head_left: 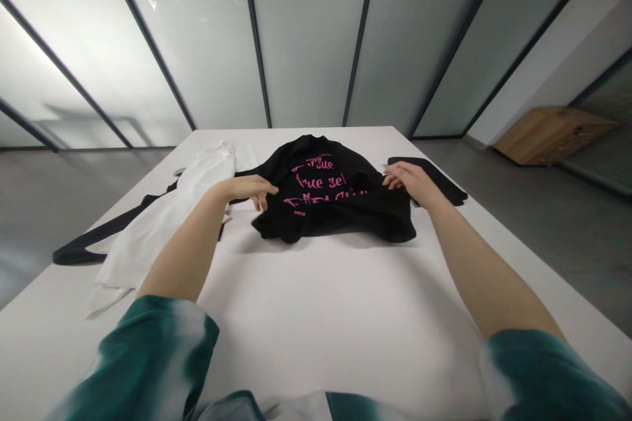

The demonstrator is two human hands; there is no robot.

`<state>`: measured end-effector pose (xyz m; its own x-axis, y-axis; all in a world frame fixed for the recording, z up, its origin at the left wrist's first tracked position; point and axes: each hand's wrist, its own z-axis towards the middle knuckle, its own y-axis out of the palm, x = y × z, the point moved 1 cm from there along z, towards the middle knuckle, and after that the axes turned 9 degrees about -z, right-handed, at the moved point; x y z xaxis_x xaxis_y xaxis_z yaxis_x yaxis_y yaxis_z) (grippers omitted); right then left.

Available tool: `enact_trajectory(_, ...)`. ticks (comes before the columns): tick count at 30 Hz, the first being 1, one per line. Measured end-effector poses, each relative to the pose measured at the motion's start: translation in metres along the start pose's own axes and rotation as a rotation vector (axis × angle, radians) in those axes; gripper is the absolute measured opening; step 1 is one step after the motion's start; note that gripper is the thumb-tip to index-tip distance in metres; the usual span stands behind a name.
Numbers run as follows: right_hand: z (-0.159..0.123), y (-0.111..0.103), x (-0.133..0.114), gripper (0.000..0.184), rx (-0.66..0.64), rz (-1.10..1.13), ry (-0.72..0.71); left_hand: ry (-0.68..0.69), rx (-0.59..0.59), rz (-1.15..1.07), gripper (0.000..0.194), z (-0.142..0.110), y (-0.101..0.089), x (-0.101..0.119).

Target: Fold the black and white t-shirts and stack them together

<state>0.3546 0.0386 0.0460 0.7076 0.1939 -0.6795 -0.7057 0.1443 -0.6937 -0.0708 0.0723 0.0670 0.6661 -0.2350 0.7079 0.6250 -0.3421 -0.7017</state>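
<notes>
A black long-sleeved top (pixel 320 210) with pink lettering lies on the white table in front of me. Its near part is bunched, with a fold running across below the letters. At its left side is my left hand (pixel 254 191), fingers bent downward and apart, with no cloth visibly gripped. My right hand (pixel 407 179) is over the top's right edge. Its fingers are loosely curled and spread near the black cloth; whether the fingertips touch it is hard to see.
On the left of the white table (pixel 340 302) lies a white garment (pixel 162 223) over a dark strip-like piece (pixel 99 240). A folded black cloth (pixel 439 177) lies at the right edge. Frosted glass panels (pixel 306 39) stand behind; a wooden cabinet (pixel 548 135) stands at right.
</notes>
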Motion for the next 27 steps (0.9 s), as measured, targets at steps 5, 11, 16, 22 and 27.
enact_trajectory(5, 0.003, 0.018, 0.013, 0.044, -0.009, -0.419, 0.048, 0.053, 0.235, 0.139, 0.040, 0.018, 0.029, 0.007)
enact_trajectory(11, -0.022, 0.083, 0.037, 0.066, -0.206, -0.809, 0.034, -0.056, 0.072, 0.373, 0.073, 0.043, 0.118, 0.008)
enact_trajectory(16, -0.038, 0.085, 0.050, 0.068, -0.227, -0.790, -0.105, -0.080, 0.072, 0.449, 0.082, 0.038, 0.136, -0.006)
enact_trajectory(22, -0.048, 0.056, 0.058, 0.061, -0.019, -0.752, -0.066, -0.007, 0.033, 0.483, 0.080, 0.030, 0.116, -0.029)
enact_trajectory(27, -0.061, 0.023, 0.070, 0.046, 0.172, -0.780, 0.181, 0.130, 0.185, 0.493, 0.056, 0.015, 0.094, -0.024)
